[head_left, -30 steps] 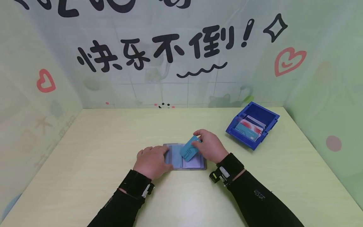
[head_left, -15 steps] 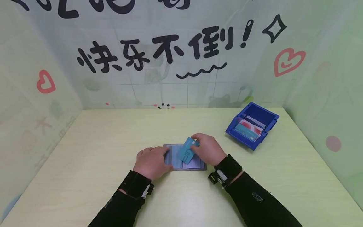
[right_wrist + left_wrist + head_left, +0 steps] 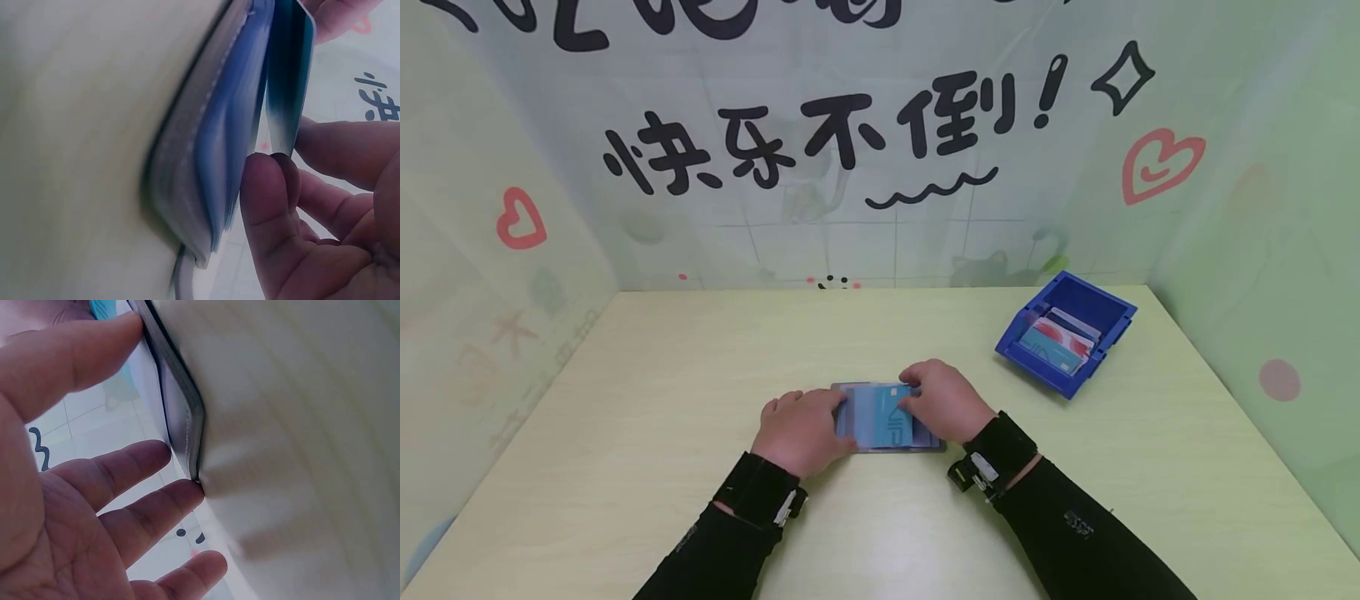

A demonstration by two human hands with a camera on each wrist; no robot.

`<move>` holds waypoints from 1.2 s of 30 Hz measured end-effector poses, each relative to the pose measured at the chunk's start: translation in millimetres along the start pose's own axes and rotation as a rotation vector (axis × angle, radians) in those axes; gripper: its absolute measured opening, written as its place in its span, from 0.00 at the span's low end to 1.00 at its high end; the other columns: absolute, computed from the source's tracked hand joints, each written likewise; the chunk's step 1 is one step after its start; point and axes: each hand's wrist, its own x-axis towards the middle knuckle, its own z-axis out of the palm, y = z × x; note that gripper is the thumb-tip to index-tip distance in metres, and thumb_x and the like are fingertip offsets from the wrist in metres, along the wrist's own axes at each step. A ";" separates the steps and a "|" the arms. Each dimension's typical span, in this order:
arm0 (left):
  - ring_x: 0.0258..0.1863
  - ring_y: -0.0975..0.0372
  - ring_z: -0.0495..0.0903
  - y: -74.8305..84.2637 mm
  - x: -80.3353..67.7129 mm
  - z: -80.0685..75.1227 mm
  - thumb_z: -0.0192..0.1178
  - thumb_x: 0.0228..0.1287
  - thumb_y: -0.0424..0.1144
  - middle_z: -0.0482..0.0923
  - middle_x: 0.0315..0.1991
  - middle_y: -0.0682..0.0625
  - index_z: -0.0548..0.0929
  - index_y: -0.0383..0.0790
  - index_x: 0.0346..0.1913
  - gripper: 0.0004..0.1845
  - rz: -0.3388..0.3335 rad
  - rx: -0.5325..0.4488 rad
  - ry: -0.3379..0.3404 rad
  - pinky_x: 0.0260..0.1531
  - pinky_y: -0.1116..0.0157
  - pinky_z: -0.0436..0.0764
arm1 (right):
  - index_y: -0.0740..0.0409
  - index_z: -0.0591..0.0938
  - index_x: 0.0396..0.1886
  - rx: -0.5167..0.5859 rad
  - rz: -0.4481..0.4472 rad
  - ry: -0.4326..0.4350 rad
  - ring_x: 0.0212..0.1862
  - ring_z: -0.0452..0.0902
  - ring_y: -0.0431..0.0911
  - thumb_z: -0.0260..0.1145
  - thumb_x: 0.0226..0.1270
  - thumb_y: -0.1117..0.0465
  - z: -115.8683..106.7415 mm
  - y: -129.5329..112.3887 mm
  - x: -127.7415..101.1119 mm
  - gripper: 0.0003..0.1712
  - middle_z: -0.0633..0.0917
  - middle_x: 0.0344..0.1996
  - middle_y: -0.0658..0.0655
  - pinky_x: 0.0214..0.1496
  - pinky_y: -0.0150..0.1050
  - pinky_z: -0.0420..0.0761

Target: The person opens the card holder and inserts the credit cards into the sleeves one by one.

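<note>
by the right hand (image 3: 953, 402), a blue card (image 3: 891, 418) is pinched between thumb and fingers – held over a card holder (image 3: 861, 417), whose left end is touched by the left hand (image 3: 800, 431) – fingers spread wide. more cards (image 3: 1057, 343) are held in a blue tray (image 3: 1096, 302).

On a pale table (image 3: 692, 367), the left hand (image 3: 801, 432) rested at the left edge of an open card holder (image 3: 861, 417) while the right hand (image 3: 949, 402) pinched the right edge of a blue card (image 3: 892, 417) over it, a blue box (image 3: 1105, 300) of cards lying tilted beyond, toward the right.
</note>
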 end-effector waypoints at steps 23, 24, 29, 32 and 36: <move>0.65 0.40 0.76 0.5 -0.5 1.1 0.75 0.60 0.56 0.81 0.67 0.44 0.79 0.43 0.71 0.38 0.002 0.003 0.012 0.67 0.34 0.69 | 0.60 0.89 0.48 0.005 -0.020 0.001 0.42 0.81 0.45 0.71 0.73 0.63 2.6 -1.6 -2.9 0.08 0.86 0.52 0.58 0.44 0.38 0.82; 0.65 0.40 0.76 0.4 -0.6 1.2 0.75 0.60 0.56 0.81 0.67 0.44 0.79 0.43 0.71 0.38 0.003 0.003 0.013 0.67 0.34 0.69 | 0.60 0.89 0.48 0.008 -0.020 0.007 0.42 0.81 0.45 0.71 0.73 0.63 2.7 -1.9 -3.0 0.08 0.86 0.52 0.58 0.44 0.39 0.82; 0.65 0.40 0.76 0.4 -0.7 1.2 0.75 0.60 0.56 0.82 0.67 0.45 0.79 0.44 0.71 0.38 0.007 0.008 0.015 0.67 0.34 0.69 | 0.63 0.89 0.51 0.019 -0.020 0.032 0.45 0.83 0.45 0.70 0.73 0.64 3.0 -4.2 -4.0 0.11 0.86 0.53 0.59 0.48 0.41 0.86; 0.65 0.40 0.76 0.5 -0.9 0.8 0.75 0.60 0.56 0.82 0.67 0.45 0.80 0.44 0.70 0.38 0.009 0.011 0.017 0.67 0.33 0.69 | 0.64 0.88 0.54 0.010 -0.034 0.035 0.46 0.84 0.45 0.69 0.74 0.64 3.8 -5.0 -4.3 0.14 0.86 0.54 0.60 0.52 0.44 0.87; 0.66 0.40 0.76 0.7 -1.0 0.5 0.75 0.60 0.56 0.82 0.67 0.44 0.80 0.44 0.70 0.38 0.010 0.020 0.015 0.67 0.33 0.69 | 0.65 0.87 0.58 -0.010 -0.062 0.022 0.49 0.84 0.47 0.70 0.73 0.64 4.8 -6.0 -5.4 0.17 0.86 0.56 0.61 0.56 0.47 0.86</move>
